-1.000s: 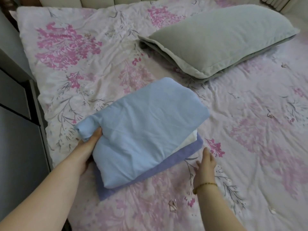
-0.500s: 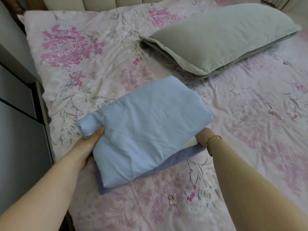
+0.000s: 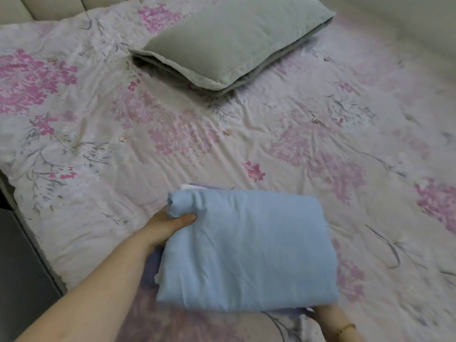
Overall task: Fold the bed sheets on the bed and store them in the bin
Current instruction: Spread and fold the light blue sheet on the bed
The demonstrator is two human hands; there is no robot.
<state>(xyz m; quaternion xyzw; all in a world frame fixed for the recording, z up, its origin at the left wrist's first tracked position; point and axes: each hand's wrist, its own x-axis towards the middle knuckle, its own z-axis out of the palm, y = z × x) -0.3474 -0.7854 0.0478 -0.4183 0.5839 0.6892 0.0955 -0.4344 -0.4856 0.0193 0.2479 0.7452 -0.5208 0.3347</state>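
Note:
A stack of folded bed sheets (image 3: 246, 248) is held just above the floral bed cover, low in the view. The top sheet is light blue; white and lavender layers peek out at its left edge and underneath. My left hand (image 3: 167, 224) grips the stack's left edge, thumb pressed on the blue cloth. My right hand (image 3: 325, 317) is under the stack's lower right corner; only the wrist with a gold bracelet shows, the fingers are hidden by the sheets. No bin is in view.
The bed is covered by a white quilt with pink flowers (image 3: 172, 134). A grey-green pillow (image 3: 232, 38) lies at the far middle. The bed's left edge (image 3: 34, 245) borders a dark gap, and a padded headboard (image 3: 49, 8) runs along the top.
My right hand slid under the stack's right side, and both hands lifted the stack and drew it toward me. The view shifted right across the bed.

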